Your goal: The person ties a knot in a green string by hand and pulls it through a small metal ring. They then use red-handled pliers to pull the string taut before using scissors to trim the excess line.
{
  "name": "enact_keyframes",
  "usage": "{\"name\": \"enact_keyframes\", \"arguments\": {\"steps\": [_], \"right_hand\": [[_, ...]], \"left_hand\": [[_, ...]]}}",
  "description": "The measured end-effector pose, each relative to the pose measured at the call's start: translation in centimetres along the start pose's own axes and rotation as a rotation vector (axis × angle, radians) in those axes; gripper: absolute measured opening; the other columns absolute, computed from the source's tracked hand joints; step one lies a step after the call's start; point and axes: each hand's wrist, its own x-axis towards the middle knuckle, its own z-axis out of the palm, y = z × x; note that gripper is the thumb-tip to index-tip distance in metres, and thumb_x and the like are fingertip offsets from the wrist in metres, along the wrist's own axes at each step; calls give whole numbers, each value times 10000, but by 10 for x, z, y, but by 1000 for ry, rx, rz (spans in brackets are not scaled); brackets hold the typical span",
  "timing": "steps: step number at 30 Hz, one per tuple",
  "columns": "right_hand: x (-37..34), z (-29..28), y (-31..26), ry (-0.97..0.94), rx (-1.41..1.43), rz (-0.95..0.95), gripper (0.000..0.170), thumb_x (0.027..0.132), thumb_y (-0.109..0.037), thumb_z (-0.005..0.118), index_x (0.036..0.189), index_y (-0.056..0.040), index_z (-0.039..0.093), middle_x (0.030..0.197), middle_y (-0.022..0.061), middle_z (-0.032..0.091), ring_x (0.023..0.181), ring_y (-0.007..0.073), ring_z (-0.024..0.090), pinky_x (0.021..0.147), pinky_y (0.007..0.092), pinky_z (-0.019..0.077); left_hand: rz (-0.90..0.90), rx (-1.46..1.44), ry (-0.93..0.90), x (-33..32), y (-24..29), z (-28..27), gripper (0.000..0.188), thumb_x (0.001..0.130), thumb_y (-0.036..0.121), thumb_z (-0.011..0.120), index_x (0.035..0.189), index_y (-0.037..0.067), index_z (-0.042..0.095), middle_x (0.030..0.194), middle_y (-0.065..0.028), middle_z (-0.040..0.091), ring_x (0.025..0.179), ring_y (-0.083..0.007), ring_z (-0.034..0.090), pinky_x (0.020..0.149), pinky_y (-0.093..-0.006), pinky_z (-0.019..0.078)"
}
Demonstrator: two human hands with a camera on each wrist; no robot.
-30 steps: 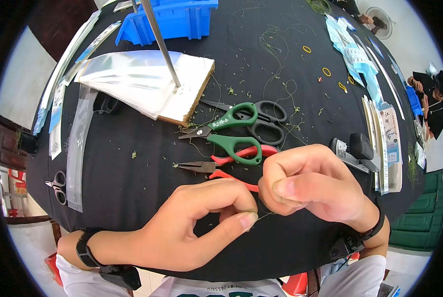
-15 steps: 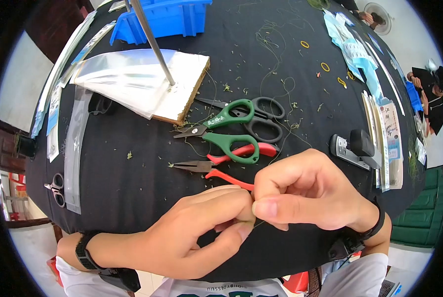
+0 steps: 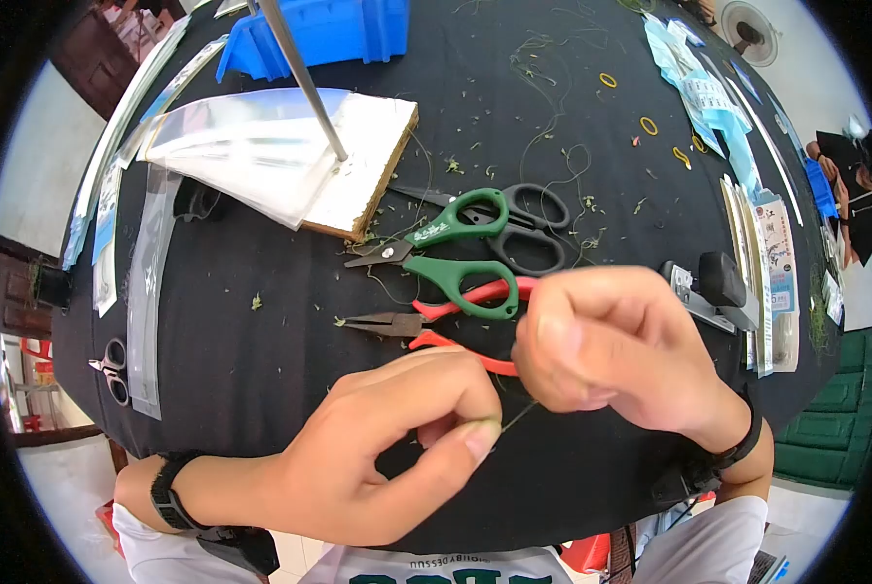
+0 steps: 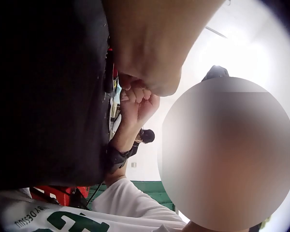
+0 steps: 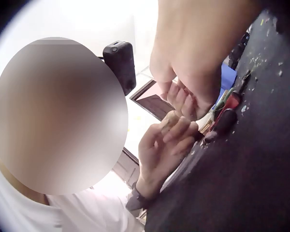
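Since half a second ago, the right hand (image 3: 630,350) has drawn away from the left hand (image 3: 358,443), baring a thread (image 3: 519,416) between them. In the head view both pinch it above the worktop (image 3: 553,477); pulling too hard could snap it, a loose pinch could let it slip. It looks thin, greenish, fairly straight. Left wrist view: thread indistinguishable. Right wrist view: fingers curled, thread unclear.

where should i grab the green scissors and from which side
Probably by the green handles, with the right hand coming from the right once free: they face that way, and the blades point left. Lift straight up, since the lower handle lies over the red-handled pliers.
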Motion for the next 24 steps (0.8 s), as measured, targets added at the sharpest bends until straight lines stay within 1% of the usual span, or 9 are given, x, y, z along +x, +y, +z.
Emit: {"name": "enact_keyframes", "arguments": {"steps": [5,9,10,12,13,14,18,19,24], "right_hand": [[4,-4,-1,99,-2,-63,370,963,-311,450,691,-64,403,628,80,500,499,124,443,458,235,372],[1,-5,-2,249,-107,-120,326,962,-299,425,762,-43,452,782,127,583,550,143,522,486,233,404],[-2,-11,-1,216,-162,-140,233,946,-209,446,881,7,507,928,148,599,610,129,551,510,231,415],[-2,-2,-1,337,-417,-334,174,922,-128,465,969,32,517,994,154,587,630,116,547,538,227,425],[-3,2,0,397,-545,-431,174,911,-88,475,1014,44,523,1027,156,582,640,109,545,551,225,430],[-7,-2,1,322,-627,-446,272,867,-18,498,1128,57,509,1130,164,548,650,93,530,589,215,437],[-8,0,-2,135,-936,-537,206,715,9,665,918,-22,651,864,80,652,676,133,576,514,227,413],[-6,-1,2,90,-934,-586,161,713,24,663,867,-24,659,814,67,651,646,147,574,509,229,409],[-7,0,4,69,-899,-499,132,725,28,658,830,-34,608,723,66,588,600,204,577,585,303,453]], "left_hand": [[29,74,28,3,1,-3,45,844,-7,562,819,-6,524,741,-56,499,632,-158,446,571,-278,375],[112,242,-2,7,7,-9,52,870,5,512,821,3,530,753,-84,568,668,-173,494,650,-290,389],[110,271,20,7,7,-9,44,861,2,525,818,6,534,751,-81,574,662,-174,496,646,-290,390],[105,330,64,7,6,-9,35,843,-6,551,812,10,543,749,-76,585,651,-176,500,638,-290,392],[116,367,65,7,7,-10,33,833,-4,567,810,11,549,753,-76,587,650,-175,501,632,-290,393],[125,402,65,8,8,-10,35,824,-3,582,808,11,554,757,-76,589,649,-174,502,626,-289,395],[212,463,131,10,6,-9,73,769,-8,651,781,12,582,730,-52,570,572,-178,452,547,-277,374],[204,484,116,10,7,-10,64,778,0,643,788,11,581,744,-62,581,598,-176,472,562,-278,384],[184,530,114,8,10,-13,47,797,12,621,814,2,578,772,-87,605,657,-171,516,595,-277,406]]}}
